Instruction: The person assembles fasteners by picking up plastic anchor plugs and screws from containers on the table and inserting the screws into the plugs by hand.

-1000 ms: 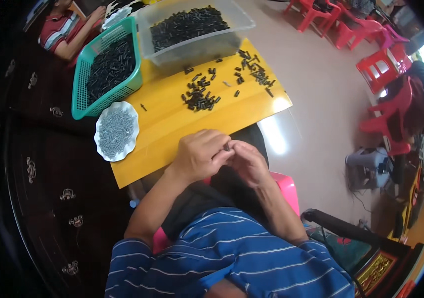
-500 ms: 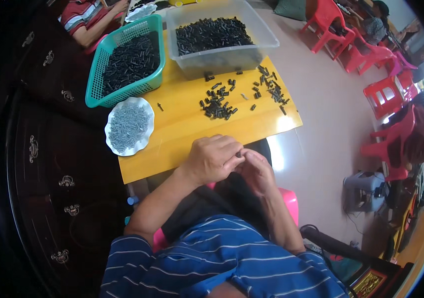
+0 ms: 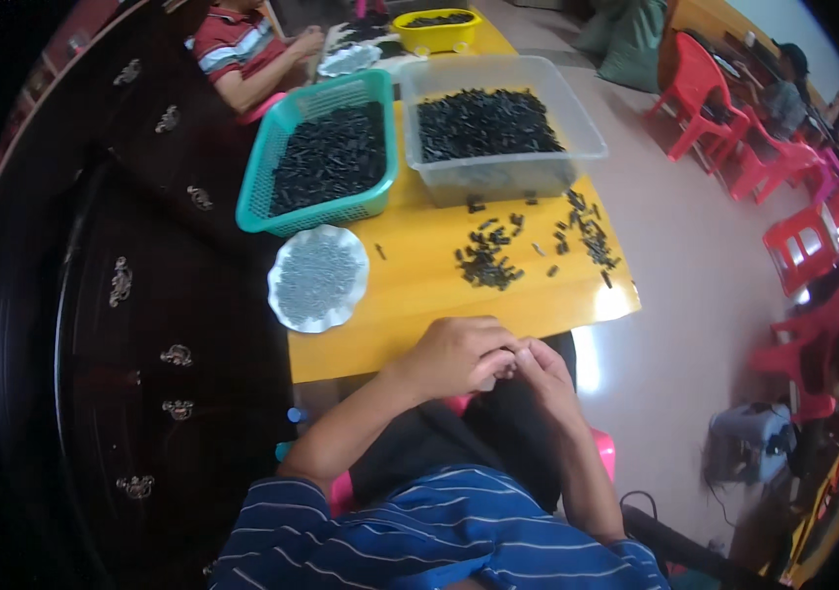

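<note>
The left hand (image 3: 454, 356) and right hand (image 3: 543, 372) met fingertip to fingertip just off the near edge of the yellow wooden tabletop (image 3: 419, 285), each grip pressed together on something too small to tell. Loose small black plastic pieces (image 3: 488, 264) lay scattered farther out, a scalloped silver dish of tiny grey parts (image 3: 317, 278) to their left.

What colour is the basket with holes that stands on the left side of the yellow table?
The basket is teal green, seen clearly in the head view.
</note>
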Tool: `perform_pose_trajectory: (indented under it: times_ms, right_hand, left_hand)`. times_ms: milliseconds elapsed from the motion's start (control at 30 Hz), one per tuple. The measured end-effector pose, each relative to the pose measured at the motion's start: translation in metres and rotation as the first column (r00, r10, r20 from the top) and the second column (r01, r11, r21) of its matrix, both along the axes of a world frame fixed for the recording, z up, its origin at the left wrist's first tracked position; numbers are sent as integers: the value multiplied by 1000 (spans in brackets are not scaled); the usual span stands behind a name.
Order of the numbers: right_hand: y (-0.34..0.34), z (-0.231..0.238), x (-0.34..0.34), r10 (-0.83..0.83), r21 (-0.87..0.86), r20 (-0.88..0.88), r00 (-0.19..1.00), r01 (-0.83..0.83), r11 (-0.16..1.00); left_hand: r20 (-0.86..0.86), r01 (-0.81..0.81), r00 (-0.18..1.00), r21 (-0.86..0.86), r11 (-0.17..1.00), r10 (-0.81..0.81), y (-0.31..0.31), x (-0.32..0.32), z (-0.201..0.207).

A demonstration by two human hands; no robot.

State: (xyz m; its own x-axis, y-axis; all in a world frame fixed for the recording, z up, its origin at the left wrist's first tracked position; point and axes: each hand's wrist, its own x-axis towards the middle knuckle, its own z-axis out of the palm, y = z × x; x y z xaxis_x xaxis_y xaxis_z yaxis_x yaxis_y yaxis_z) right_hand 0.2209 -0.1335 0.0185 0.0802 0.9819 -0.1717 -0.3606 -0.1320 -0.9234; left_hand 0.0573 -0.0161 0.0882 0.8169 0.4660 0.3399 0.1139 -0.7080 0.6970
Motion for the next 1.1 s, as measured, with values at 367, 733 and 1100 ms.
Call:
perform_pose_trajectory:
  times_ms: [367,733,1100]
  right_hand:
    - [-7,-11,-22,246,-7,-53,968,-247,969]
    - [-11,-11,-24,240,-13,-50,970,-241,971]
    - [-11,-21,-30,273,28,-139,952,-272,962]
  left_hand:
    - [190,-715,660,455,530,727,133,-71,60]
    - [-98,-292,946,148,945,308,75,8,-6]
    - [-179,-103,959,495,863,217,109,114,-36]
